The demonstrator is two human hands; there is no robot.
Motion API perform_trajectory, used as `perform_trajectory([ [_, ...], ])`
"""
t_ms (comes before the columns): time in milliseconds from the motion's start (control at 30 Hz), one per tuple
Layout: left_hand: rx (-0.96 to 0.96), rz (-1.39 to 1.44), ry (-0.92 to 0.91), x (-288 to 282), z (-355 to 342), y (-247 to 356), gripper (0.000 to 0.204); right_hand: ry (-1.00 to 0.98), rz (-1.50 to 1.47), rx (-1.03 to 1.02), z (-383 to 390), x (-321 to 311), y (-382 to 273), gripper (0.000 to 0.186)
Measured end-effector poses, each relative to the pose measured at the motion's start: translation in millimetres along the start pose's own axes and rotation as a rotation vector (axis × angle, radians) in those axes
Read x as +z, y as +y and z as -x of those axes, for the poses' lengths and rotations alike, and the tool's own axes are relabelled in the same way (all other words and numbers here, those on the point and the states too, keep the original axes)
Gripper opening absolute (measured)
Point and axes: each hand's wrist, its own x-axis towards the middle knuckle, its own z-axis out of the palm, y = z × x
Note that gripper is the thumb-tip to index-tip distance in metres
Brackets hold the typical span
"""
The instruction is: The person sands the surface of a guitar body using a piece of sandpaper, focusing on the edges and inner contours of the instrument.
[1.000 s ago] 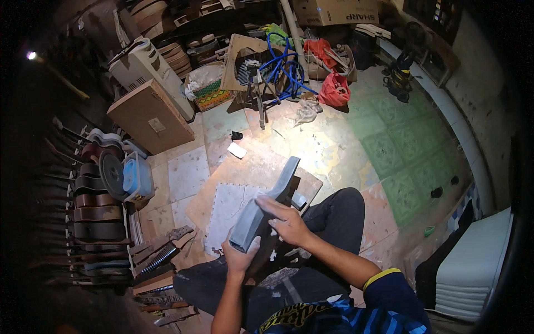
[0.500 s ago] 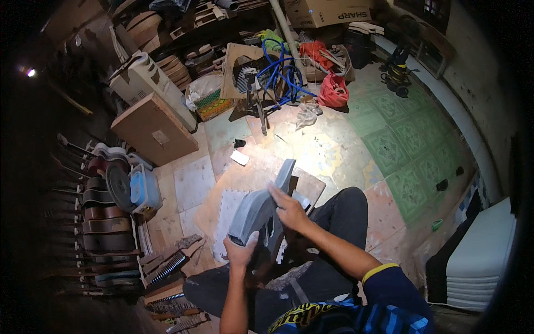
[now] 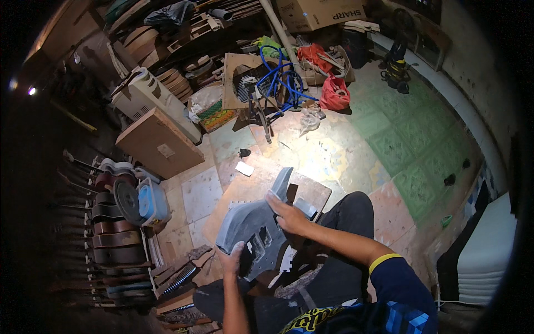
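A grey, unfinished electric guitar body [image 3: 253,222] with cut-out cavities is held tilted above my lap, one horn pointing away from me. My left hand [image 3: 231,259] grips its near left edge, thumb on the face and fingers underneath. Against the edge by the far horn presses my right hand [image 3: 289,214], its fingers closed together. A pale patch shows at those fingertips; whether it is a thin sheet or dust I cannot tell. Beneath the guitar body lies a wooden board [image 3: 222,209] on the floor, with a small grey block [image 3: 305,208] near its right side.
Several guitar bodies [image 3: 114,242] stand in a row at the left, beside a blue plastic container [image 3: 153,201]. Clamps and coil springs [image 3: 181,281] lie at lower left. Farther off are a brown panel [image 3: 158,145], a blue hose [image 3: 286,83] and a red bag [image 3: 335,93].
The guitar body has turned so that more of its face and cavities shows. Both hands stay on it, the left shifting slightly nearer me. The whole view has shifted a little.
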Motion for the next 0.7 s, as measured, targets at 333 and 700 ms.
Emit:
perform_trajectory([
  [333,-0.052,0.033,0.031,-21,-20,-5,0.079,-0.28,0.276,0.178,-29,-8,30,0.075],
  [700,-0.242,0.344,0.221,-49,-40,-57,0.028,0.01,0.327,0.485,-53,-45,141,0.045],
])
